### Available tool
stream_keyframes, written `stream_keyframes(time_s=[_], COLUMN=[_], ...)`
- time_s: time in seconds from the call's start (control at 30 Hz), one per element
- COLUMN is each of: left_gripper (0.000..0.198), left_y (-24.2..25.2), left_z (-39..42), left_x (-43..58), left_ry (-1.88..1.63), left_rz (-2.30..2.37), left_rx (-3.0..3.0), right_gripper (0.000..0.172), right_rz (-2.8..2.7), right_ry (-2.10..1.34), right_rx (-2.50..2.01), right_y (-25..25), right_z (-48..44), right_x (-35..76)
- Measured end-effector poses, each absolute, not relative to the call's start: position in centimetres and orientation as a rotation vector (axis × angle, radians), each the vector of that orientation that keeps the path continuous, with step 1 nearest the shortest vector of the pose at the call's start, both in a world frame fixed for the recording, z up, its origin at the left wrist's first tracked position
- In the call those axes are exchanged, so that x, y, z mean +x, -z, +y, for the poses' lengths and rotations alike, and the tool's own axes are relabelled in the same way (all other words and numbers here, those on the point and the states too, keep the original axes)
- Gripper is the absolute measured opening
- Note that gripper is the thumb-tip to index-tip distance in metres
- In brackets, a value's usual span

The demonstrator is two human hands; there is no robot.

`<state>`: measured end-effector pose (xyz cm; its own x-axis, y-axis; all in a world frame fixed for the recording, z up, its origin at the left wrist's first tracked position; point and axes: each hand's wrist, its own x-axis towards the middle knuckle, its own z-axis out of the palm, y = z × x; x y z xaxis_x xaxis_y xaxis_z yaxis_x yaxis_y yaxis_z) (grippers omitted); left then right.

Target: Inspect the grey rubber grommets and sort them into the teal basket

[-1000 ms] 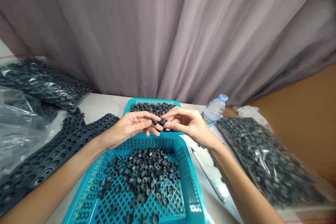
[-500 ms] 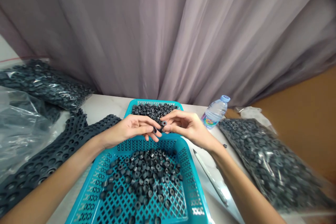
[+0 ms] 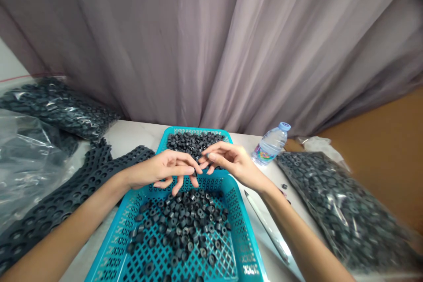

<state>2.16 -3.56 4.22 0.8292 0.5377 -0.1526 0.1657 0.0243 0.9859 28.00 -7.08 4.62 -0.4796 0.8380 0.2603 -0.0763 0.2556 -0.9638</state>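
Note:
My left hand hovers over the far edge of the near teal basket, which holds several small black rings. Its thumb and forefinger pinch a small black ring; the other fingers hang down. My right hand is just to its right, fingertips almost touching the left ones, with its fingers loosely apart and nothing visible in them. Behind both hands a second teal basket is heaped with more black rings.
Clear bags of black rings lie at the right and back left. Black perforated mats lie to the left. A water bottle stands right of the far basket, and a slim pen-like tool lies beside the near one. A grey curtain hangs behind.
Both hands have dropped slightly toward the near basket. The ring seen at my right fingertips no longer shows, and that hand's fingers have spread. My left fingers now droop downward.

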Motion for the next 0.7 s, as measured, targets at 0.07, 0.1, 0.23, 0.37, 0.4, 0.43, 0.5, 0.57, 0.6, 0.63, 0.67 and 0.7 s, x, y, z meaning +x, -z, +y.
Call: stream_keyframes(time_s=[0.07,0.1,0.23,0.37,0.4,0.43,0.5,0.57,0.6,0.63,0.67,0.7], left_gripper=[0.032,0.031,0.033,0.032,0.032,0.031,0.031,0.03,0.029,0.028,0.027,0.026], left_y=[-4.3,-4.3,-4.6,-4.8,-4.8,-4.9,-4.9,-4.9,-4.9,-4.9,-4.9,-4.9], left_z=[-3.4,-3.3,-3.3,-3.2,-3.2,-3.2,-3.3,-3.3,-3.4,-3.4,-3.4,-3.4], left_x=[2.0,1.9,1.6,1.5,1.5,1.5,1.5,1.6,1.6,1.5,1.5,1.4], left_ry=[-0.34,-0.353,-0.411,-0.425,-0.423,-0.419,-0.414,-0.409,-0.409,-0.41,-0.41,-0.409], left_rz=[0.588,0.588,0.581,0.556,0.55,0.544,0.536,0.532,0.53,0.526,0.52,0.51], left_rx=[1.537,1.535,1.535,1.565,1.577,1.584,1.581,1.554,1.535,1.517,1.5,1.485], right_gripper=[0.029,0.03,0.031,0.033,0.033,0.033,0.031,0.03,0.03,0.03,0.029,0.027], right_rz=[-1.65,-1.638,-1.595,-1.581,-1.579,-1.578,-1.579,-1.577,-1.575,-1.568,-1.557,-1.544], right_ry=[-1.387,-1.4,-1.411,-1.434,-1.439,-1.444,-1.448,-1.45,-1.453,-1.456,-1.462,-1.47], right_rx=[-0.686,-0.673,-0.672,-0.676,-0.67,-0.666,-0.661,-0.672,-0.683,-0.695,-0.703,-0.708], right_y=[-4.1,-3.8,-3.0,-2.7,-2.6,-2.6,-2.5,-2.4,-2.3,-2.2,-2.1,-1.9], right_z=[-6.8,-6.7,-6.4,-6.4,-6.4,-6.5,-6.5,-6.6,-6.6,-6.6,-6.6,-6.6], right_x=[27.8,27.8,27.5,27.2,27.1,27.0,26.9,26.8,26.8,26.8,26.8,26.7])
